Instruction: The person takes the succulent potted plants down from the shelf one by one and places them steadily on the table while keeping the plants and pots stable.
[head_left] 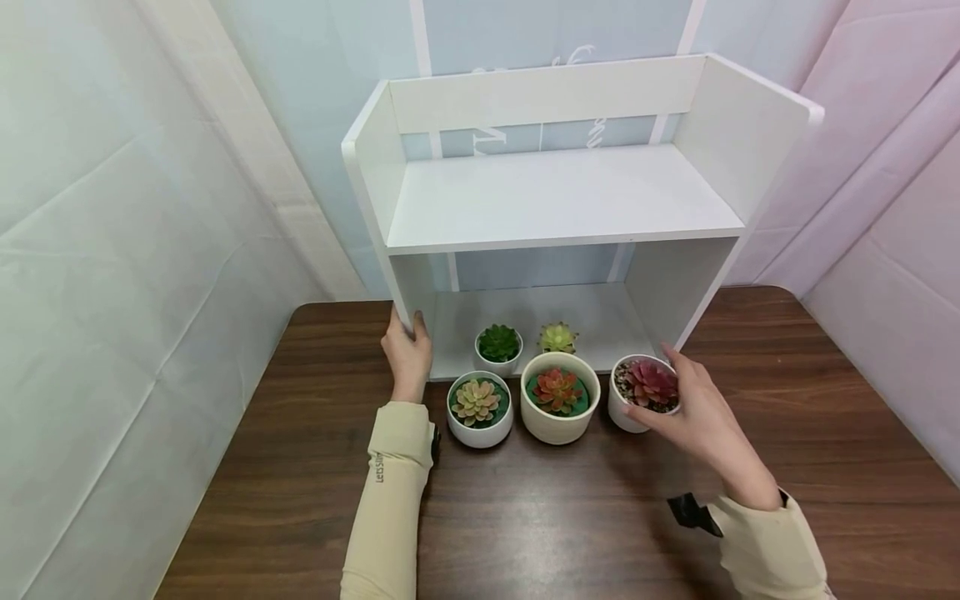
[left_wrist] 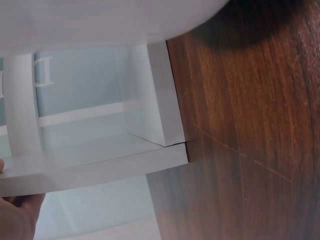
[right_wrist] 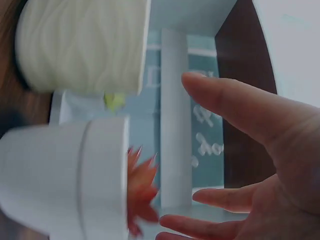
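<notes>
A white two-tier shelf (head_left: pixel 562 198) stands on the table. My left hand (head_left: pixel 408 357) grips its left side panel, thumb on the inner face and fingers behind; in the left wrist view that panel (left_wrist: pixel 100 171) runs into the hand. My right hand (head_left: pixel 703 421) is around a white pot with a dark red succulent (head_left: pixel 649 385), thumb and fingers spread; in the right wrist view the fingers stand apart from the white pot (right_wrist: pixel 60 177). Left of it sit a larger cream pot with an orange-red succulent (head_left: pixel 557 391) and a white pot with a pale pink-green succulent (head_left: pixel 476 402).
On the shelf's bottom board are a small dark green succulent (head_left: pixel 498 342) in a white pot and a yellow-green succulent (head_left: pixel 557 337), partly hidden by the cream pot. The brown wooden table (head_left: pixel 551 525) extends to both sides. Pale fabric (head_left: pixel 120 275) hangs around it.
</notes>
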